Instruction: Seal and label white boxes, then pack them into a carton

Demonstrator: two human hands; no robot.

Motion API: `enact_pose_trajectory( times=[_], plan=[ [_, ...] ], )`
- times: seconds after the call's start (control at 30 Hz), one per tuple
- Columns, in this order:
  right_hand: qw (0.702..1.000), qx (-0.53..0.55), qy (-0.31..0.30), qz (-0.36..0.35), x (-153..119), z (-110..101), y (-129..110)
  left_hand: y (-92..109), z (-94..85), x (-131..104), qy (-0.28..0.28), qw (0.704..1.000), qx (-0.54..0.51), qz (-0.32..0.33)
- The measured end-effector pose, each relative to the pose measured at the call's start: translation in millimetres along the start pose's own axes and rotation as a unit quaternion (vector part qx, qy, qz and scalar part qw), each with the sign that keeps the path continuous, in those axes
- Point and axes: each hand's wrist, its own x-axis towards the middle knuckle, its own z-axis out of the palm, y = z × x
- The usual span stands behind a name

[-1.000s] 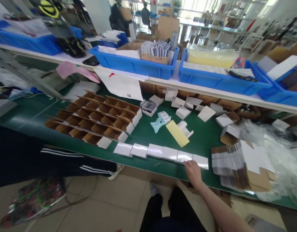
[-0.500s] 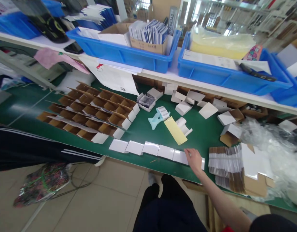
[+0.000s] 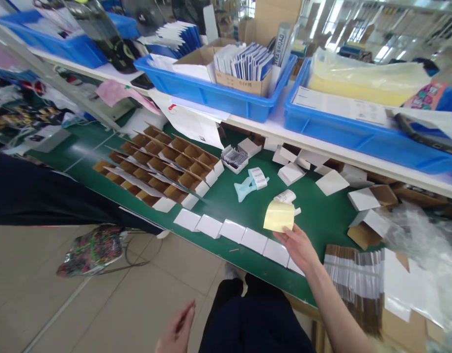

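The right hand (image 3: 296, 245) pinches a yellow sheet (image 3: 279, 216), mostly beyond the fingertips (image 3: 286, 231). I cannot tell whether the left hand (image 3: 177, 329) grips.

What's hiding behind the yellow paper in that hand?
Behind the yellow paper in the right hand, a curled white paper peeks out on the green table. Whatever the yellow sheet covers can't be seen.

Bright, diffuse light, pale glare on the green tabletop (image 3: 80, 148) at left, wide-angle stretching toward the edges.
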Motion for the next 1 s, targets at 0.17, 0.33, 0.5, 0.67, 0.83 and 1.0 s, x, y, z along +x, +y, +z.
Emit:
enact_pose_trajectory(
  times=[0.17,0.33,0.5,0.67,0.83,1.0],
  plan=[
    [0.991,0.1,-0.091,-0.004,-73.0,37.5,-27.6,174.4,15.9,-33.5,-0.033,0.974,-0.14,0.175],
    [0.989,0.064,-0.133,-0.007,-106.1,57.2,-40.7,252.0,27.9,-60.7,-0.044,0.943,-0.168,0.284],
    [0.992,0.025,-0.121,0.018,-123.4,57.6,-53.0,247.0,24.0,-74.2,-0.018,0.94,-0.137,0.313],
    [0.992,0.044,-0.105,0.05,-127.2,66.0,-49.6,228.7,25.0,-85.7,0.009,0.929,-0.092,0.357],
    [0.988,0.038,-0.126,0.087,-122.4,72.7,-33.1,219.5,25.1,-91.7,0.052,0.907,-0.032,0.418],
    [0.975,0.013,-0.185,0.123,-115.0,67.4,-32.9,216.6,22.6,-97.2,0.11,0.882,0.059,0.455]
  ],
)
